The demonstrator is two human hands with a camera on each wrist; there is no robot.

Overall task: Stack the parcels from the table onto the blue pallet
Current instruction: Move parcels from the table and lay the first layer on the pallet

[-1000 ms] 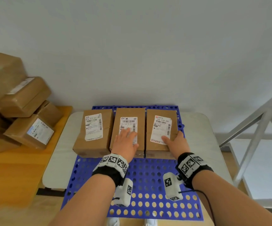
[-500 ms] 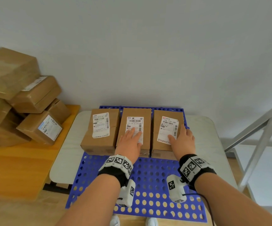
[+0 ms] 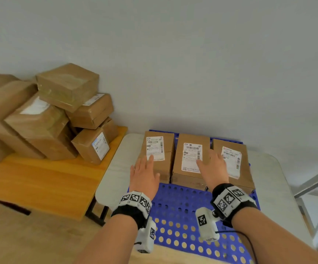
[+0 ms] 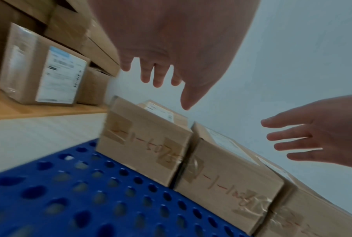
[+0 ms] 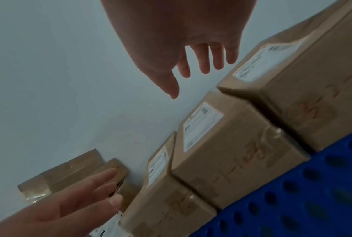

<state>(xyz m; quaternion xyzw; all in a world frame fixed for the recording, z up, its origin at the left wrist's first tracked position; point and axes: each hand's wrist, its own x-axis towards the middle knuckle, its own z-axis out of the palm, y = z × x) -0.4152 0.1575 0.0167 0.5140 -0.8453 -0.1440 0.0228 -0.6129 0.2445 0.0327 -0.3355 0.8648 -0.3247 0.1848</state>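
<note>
Three brown labelled parcels stand side by side along the far edge of the blue pallet (image 3: 181, 204): a left parcel (image 3: 160, 149), a middle parcel (image 3: 189, 159) and a right parcel (image 3: 234, 168). My left hand (image 3: 144, 170) hovers with straight fingers over the left parcel's near left corner and holds nothing. My right hand (image 3: 211, 168) is spread over the seam between the middle and right parcels. In the wrist views my left hand (image 4: 171, 64) and my right hand (image 5: 191, 56) are open in the air above the parcels. A pile of several parcels (image 3: 49, 119) lies on the wooden table (image 3: 40, 183) at the left.
The pallet rests on a pale rounded table (image 3: 112, 174) against the grey wall. A grey metal frame (image 3: 316, 180) stands at the right. The near half of the pallet carries no parcels. A tilted labelled parcel (image 3: 93, 145) sits at the pile's right edge, closest to the pallet.
The view has swung left, showing more of the pile. Both hands moved left: the left from the middle parcel to the left one, the right from the right parcel toward the middle one.
</note>
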